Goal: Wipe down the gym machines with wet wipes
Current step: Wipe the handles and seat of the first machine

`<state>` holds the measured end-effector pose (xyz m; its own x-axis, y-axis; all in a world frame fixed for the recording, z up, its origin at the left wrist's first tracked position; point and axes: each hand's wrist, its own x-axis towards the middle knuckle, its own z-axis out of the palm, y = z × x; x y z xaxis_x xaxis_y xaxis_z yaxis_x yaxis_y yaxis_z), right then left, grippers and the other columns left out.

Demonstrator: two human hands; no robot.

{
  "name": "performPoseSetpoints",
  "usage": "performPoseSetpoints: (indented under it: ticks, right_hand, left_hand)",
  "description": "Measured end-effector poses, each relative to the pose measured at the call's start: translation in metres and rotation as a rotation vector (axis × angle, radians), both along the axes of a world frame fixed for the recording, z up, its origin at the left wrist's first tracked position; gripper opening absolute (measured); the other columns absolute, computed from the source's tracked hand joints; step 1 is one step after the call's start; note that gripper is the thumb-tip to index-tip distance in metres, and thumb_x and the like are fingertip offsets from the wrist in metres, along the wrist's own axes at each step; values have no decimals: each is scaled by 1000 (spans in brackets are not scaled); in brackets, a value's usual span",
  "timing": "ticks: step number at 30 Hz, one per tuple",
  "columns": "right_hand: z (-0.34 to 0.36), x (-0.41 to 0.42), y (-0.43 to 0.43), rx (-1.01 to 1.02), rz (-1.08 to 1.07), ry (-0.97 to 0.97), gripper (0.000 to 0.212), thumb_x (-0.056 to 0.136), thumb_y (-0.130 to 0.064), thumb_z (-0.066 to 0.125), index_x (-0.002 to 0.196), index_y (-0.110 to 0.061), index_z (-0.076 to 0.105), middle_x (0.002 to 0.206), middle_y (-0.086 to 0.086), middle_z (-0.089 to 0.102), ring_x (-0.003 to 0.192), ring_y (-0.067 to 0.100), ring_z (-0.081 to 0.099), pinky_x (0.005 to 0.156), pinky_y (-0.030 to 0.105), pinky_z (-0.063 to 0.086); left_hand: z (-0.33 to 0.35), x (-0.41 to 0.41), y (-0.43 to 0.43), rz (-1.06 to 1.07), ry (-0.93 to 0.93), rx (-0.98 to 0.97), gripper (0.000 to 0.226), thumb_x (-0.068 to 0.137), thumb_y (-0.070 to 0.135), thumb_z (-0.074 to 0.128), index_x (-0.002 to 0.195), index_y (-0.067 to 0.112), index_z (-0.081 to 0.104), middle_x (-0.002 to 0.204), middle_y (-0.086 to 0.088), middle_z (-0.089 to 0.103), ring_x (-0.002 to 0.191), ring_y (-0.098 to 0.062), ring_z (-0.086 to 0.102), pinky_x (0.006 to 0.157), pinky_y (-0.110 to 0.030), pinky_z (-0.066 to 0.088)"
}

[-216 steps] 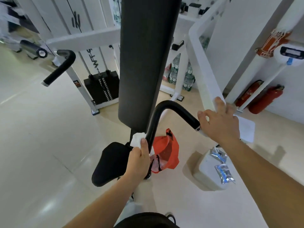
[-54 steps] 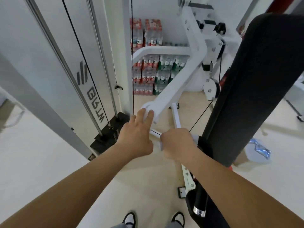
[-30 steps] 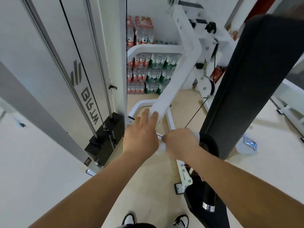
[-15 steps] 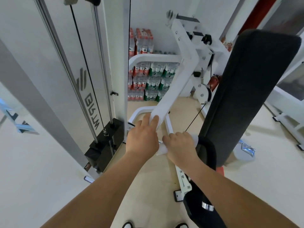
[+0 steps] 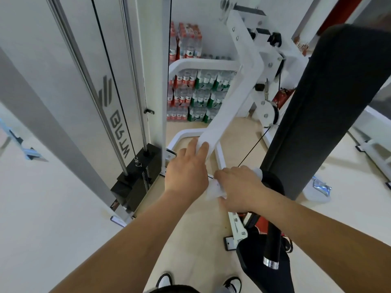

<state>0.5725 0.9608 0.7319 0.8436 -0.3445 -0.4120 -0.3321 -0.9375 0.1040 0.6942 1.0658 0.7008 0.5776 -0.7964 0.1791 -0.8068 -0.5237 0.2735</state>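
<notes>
- Wipe (image 5: pixel 214 190), white and bunched, sits in R hand (image 5: pixel 237 187) at frame centre. Fingers curl round it, and a bit pokes out past the knuckles by the pad's base.
- R hand presses wipe onto machine part btwn white arm and pad. What exactly lies under it is hidden.
- L hand (image 5: pixel 187 168) is just beside R hand. Fingers are straight, tips laid on lower end of white lever arm (image 5: pixel 230 102), gripping nothing.
- Black back pad (image 5: pixel 330 102) rises tilted at right, w/ black handle (image 5: pixel 271 246), chrome-tipped, lower down.
- Weight stack (image 5: pixel 137 180) w/ guide rods stands at left. Cable (image 5: pixel 251 150) runs up toward pulley (image 5: pixel 267 115).
- Bottled-water packs (image 5: pixel 190 92) are stacked at back wall. Silver pouch (image 5: pixel 321 185) lies low at right, shoes (image 5: pixel 165 280) at bottom edge.
</notes>
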Motion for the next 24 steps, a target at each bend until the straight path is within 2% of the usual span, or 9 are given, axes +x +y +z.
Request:
performPoseSetpoints:
  ticks: [3,6,10,12,14,16,18,20,24]
  right_hand:
    - [-4,25,1,-113,35,107,2,90,-23,54,92,-22,54,74,-6,50,73,23,62,70,35,50]
    - [-1,46,-13,98,-37,328,10,86,-28,63,82,-21,58,81,-1,63,76,20,66,75,38,59]
    - [10,63,-21,296,-118,583,39,77,-41,82,105,-17,69,100,0,68,90,19,67,79,34,56]
    - [14,59,-16,287,-131,500,28,80,-34,79,98,-16,67,91,0,66,79,17,65,71,31,54]
    - [12,42,-7,161,-92,296,9,85,-26,67,87,-18,63,75,-2,61,62,16,59,59,30,48]
    - [0,20,-2,-84,42,88,10,91,-25,55,99,-21,61,75,-6,56,65,19,59,60,31,45]
    - [-6,0,-12,-176,73,-30,13,96,-21,51,108,-21,54,83,-5,54,75,22,58,68,35,42]
    - [2,-17,-34,-197,-87,-26,13,93,-19,54,104,-24,54,88,-4,59,79,20,59,68,33,40]
    - [16,-37,-62,39,-483,-37,13,79,-17,63,88,-27,65,82,-5,65,73,13,63,56,26,43]
  left_hand:
    - [0,0,1,-6,10,13,60,91,24,59,147,26,36,155,-4,36,112,-28,57,64,-32,41]
    - [1,0,0,-5,11,22,60,89,23,61,144,25,39,153,-5,39,109,-29,59,62,-33,41]
    - [1,0,0,-2,9,28,61,89,22,61,145,27,38,153,-3,39,110,-28,59,62,-33,38]
    - [2,1,0,-2,4,20,60,89,23,61,145,27,39,153,-3,39,111,-27,59,63,-32,38]
    - [3,1,-1,-4,-2,13,59,90,25,62,144,27,40,150,-2,41,109,-26,59,63,-32,37]
    - [2,1,0,-8,0,9,57,92,27,60,146,27,38,149,-1,42,109,-25,58,62,-33,41]
    - [2,1,1,-17,3,0,57,95,28,58,148,27,36,152,-2,40,114,-26,57,67,-37,50]
    - [2,1,3,-18,8,-6,57,98,29,56,150,27,34,155,-1,37,118,-27,56,74,-39,55]
    - [2,-2,-1,2,0,4,58,98,27,56,151,27,32,156,-1,33,118,-27,57,74,-38,55]
